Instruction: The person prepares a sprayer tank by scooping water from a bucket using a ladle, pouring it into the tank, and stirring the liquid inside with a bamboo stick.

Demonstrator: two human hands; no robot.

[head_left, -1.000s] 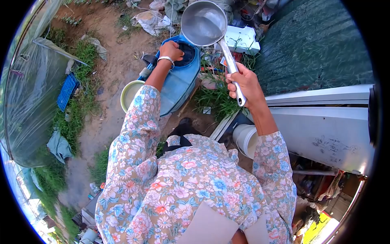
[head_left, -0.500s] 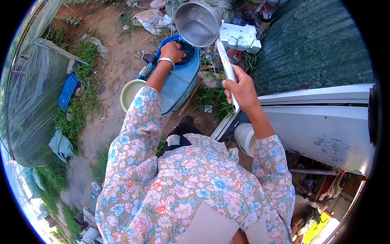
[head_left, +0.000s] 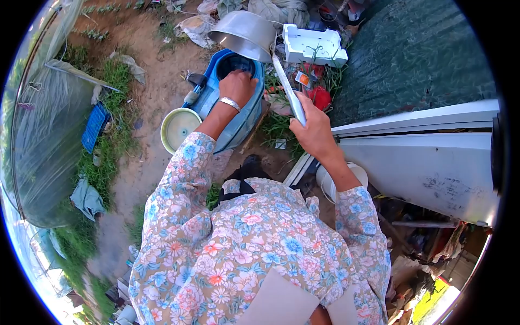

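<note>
My right hand (head_left: 313,125) is closed around the handle of a long-handled metal dipper (head_left: 246,31). The dipper's bowl is tipped, its mouth turned down toward the round opening of a blue plastic tank (head_left: 238,122) that looks like a backpack sprayer. No stream of liquid can be made out. At the near edge of that opening is my left hand (head_left: 238,88), its fingers curled down over a dark strainer (head_left: 232,64); the fingertips and what they grip are hidden. Beside the tank lies a round pale lid or shallow tub (head_left: 180,130).
A white foam box (head_left: 315,46) and scattered rubbish lie beyond the tank. To the right are a white bucket (head_left: 346,176), a white panel (head_left: 422,168) and dark green sheeting (head_left: 420,65). Plastic film (head_left: 51,135) and a blue crate (head_left: 95,128) stand left.
The dipper has moved left and tipped over toward the tank opening. My left hand has shifted slightly nearer and right, uncovering more of the opening. My right hand has moved a little nearer.
</note>
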